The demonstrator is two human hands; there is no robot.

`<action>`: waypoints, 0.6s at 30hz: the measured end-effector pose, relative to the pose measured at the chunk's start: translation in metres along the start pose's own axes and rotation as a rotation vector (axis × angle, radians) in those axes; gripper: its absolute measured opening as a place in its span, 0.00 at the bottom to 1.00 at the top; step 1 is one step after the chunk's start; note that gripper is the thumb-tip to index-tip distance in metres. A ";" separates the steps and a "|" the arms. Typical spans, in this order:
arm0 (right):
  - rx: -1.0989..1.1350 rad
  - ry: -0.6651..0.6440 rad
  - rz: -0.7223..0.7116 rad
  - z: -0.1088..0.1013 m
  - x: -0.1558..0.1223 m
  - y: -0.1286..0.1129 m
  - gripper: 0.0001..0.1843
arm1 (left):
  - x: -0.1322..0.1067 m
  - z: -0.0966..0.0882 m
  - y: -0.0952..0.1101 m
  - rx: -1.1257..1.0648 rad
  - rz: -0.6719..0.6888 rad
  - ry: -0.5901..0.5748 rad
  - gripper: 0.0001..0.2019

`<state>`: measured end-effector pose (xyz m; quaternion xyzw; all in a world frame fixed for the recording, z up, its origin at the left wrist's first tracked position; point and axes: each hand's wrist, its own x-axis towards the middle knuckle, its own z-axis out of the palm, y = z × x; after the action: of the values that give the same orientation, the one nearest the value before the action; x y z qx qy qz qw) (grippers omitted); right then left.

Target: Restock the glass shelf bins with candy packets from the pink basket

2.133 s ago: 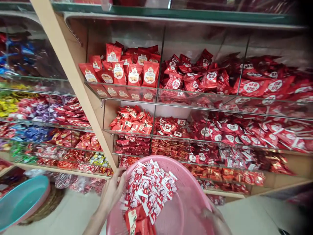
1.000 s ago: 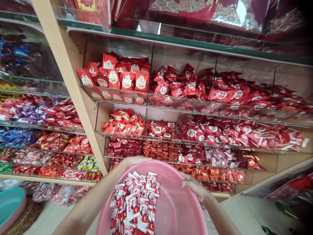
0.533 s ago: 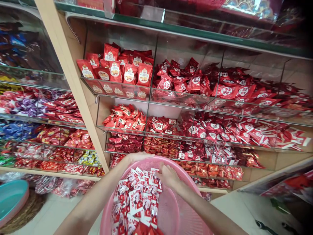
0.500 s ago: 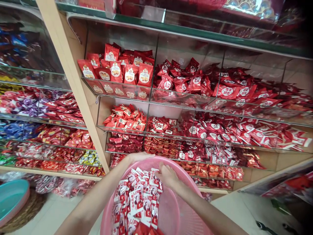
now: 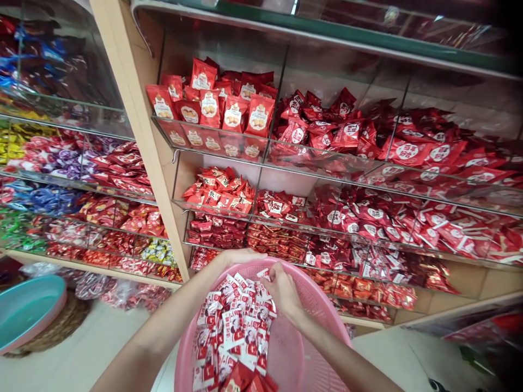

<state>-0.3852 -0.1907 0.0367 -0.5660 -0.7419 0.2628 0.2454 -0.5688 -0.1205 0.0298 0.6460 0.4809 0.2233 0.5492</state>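
While two hands were at one pink basket [image 5: 286, 351], slightly apart from each other, the left hand [image 5: 241, 257] lay along its far rim; how tightly its fingers closed there could not be told. Against the basket's left wall sat a heap of red-and-white packets [image 5: 237, 324], too overlapped to count, with at least two larger red packs [image 5: 239, 377] at the near edge. One white packet [image 5: 263, 274] stuck out from the pinched thumb and fingers of the right hand [image 5: 283, 288], just inside the far rim.

Farther left, one teal basin [image 5: 32, 307] overlapped one round woven piece [image 5: 65, 329] near a slanting wooden post [image 5: 141, 136]. Right of the post, glass-fronted shelves [image 5: 286, 154] blocked the way beyond the rim; five biscuit packs [image 5: 234, 113] made up the front row at their upper left corner.

Floor tiles [image 5: 118, 321] showed on both sides of the basket. Between heap and right wall, its pink bottom showed, crossed by the right forearm [image 5: 330, 340].
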 end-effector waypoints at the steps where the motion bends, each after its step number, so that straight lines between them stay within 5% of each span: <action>1: 0.079 0.026 -0.009 -0.003 0.000 -0.003 0.09 | 0.002 0.000 -0.001 0.010 -0.007 -0.016 0.17; 4: 0.388 -0.023 0.029 -0.010 -0.009 -0.016 0.15 | 0.006 -0.001 -0.003 0.036 -0.024 -0.075 0.19; 7: 0.612 -0.239 0.116 -0.010 -0.026 -0.027 0.23 | 0.006 -0.001 -0.003 0.041 -0.028 -0.104 0.23; 11: 0.622 -0.393 0.125 -0.008 -0.046 -0.028 0.13 | 0.002 -0.002 -0.002 0.010 -0.059 -0.128 0.30; 18: 0.670 -0.410 0.180 -0.007 -0.046 -0.008 0.13 | -0.003 -0.002 -0.005 -0.055 -0.087 -0.111 0.33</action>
<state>-0.3755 -0.2359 0.0446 -0.4533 -0.5962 0.6179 0.2394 -0.5739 -0.1224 0.0265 0.6206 0.4708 0.1762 0.6018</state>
